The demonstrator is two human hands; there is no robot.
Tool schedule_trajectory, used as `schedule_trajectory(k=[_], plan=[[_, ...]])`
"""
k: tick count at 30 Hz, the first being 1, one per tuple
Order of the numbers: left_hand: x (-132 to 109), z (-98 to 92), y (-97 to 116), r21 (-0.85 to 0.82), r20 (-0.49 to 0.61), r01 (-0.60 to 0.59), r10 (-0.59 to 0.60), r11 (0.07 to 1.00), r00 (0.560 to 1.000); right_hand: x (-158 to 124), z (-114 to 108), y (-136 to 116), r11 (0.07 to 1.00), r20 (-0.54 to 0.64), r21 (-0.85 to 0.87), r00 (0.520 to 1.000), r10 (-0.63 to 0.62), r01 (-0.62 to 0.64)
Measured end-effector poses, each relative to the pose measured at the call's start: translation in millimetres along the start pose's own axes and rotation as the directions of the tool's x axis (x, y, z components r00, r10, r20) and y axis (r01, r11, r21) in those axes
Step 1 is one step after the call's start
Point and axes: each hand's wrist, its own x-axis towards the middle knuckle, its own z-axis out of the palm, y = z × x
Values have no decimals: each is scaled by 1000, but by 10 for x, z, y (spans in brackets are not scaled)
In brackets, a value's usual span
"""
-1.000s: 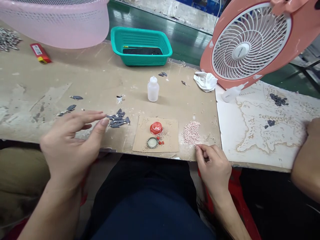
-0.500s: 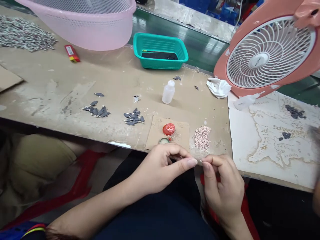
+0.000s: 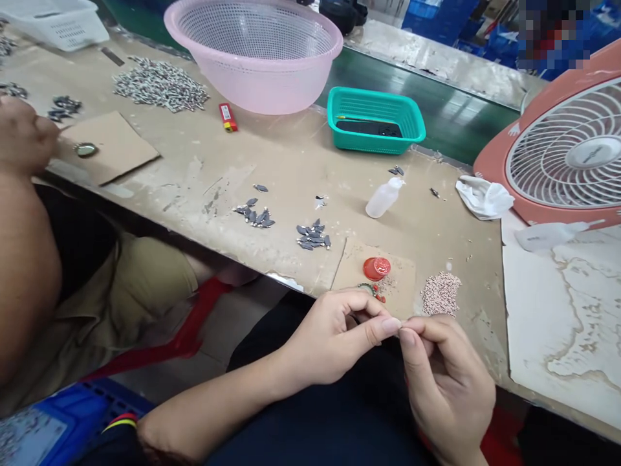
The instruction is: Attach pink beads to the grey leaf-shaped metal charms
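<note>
My left hand [image 3: 334,340] is closed in a pinch, thumb against the fingers, just over the table's front edge. My right hand [image 3: 449,372] pinches too, its fingertips meeting those of the left. Whatever lies between them is too small and covered to name. Just beyond, a piece of cardboard [image 3: 350,266] bears a red cap-like piece [image 3: 376,268] and a crown bottle cap [image 3: 366,288] with small red bits beside it. A pile of tiny pinkish beads [image 3: 440,293] lies to the right. Dark grey leaf-shaped pieces [image 3: 313,237] are heaped to the left.
Behind the cardboard stands a translucent squeeze bottle [image 3: 384,198]. Farther back are a green basket [image 3: 376,139], a pink colander [image 3: 262,81], a red lighter [image 3: 228,118] and a fan [image 3: 548,142]. At the left, a co-worker's hand [image 3: 26,136] is near another cardboard piece [image 3: 123,145].
The view has swung left, so the table's things appear farther right and a co-worker's arm shows. My hands stay pinched together, with the fingertips now closer to each other.
</note>
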Motion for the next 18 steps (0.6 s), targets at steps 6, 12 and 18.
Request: schedule_trajectory(k=[6, 12, 18], plan=[[35, -644, -41, 808, -112, -222, 512, 545, 852, 184, 30, 29, 994, -51, -40, 993, 103, -105], [168, -1179, -28, 998, -34, 6, 472, 60, 881, 454, 35, 151, 989, -9, -118, 996, 86, -87], [194, -1118, -28, 1000, -28, 19, 524, 23, 851, 579, 126, 224, 963, 82, -268, 997, -6, 27]])
